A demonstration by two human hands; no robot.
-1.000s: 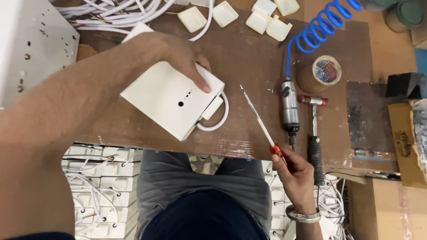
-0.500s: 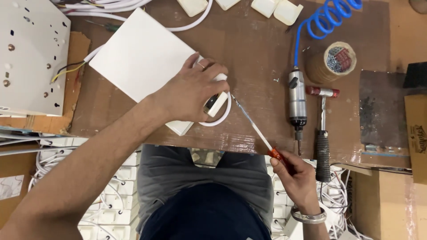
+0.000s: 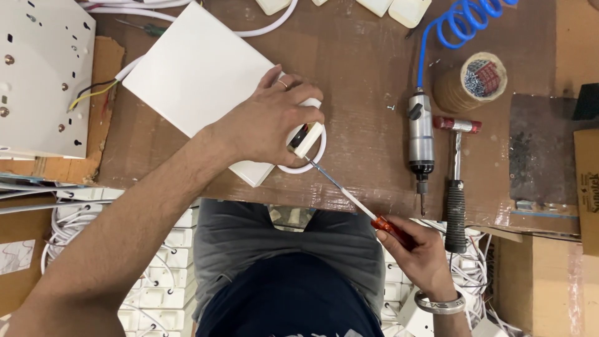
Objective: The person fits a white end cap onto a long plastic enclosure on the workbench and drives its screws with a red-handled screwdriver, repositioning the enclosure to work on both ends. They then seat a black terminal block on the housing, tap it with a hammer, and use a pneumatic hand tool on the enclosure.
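Observation:
My left hand (image 3: 271, 122) rests on the near right corner of a flat white box (image 3: 193, 81) on the brown workbench, fingers pinching a small white plug part (image 3: 309, 138) with a looped white cable (image 3: 315, 163). My right hand (image 3: 415, 246) grips the orange handle of a long screwdriver (image 3: 349, 195) at the bench's front edge. The screwdriver's tip meets the plug part under my left fingers.
A grey pneumatic driver (image 3: 421, 140) with a blue coiled hose (image 3: 458, 22) lies to the right, beside a red-headed hammer (image 3: 457, 181) and a tape roll holding screws (image 3: 471, 81). A white metal panel (image 3: 40, 75) sits at left. White plugs and cables lie at the far edge.
The white box has been pushed away and to the left. My left hand slid to its near corner and took the plug part. The screwdriver tip came in to the plug.

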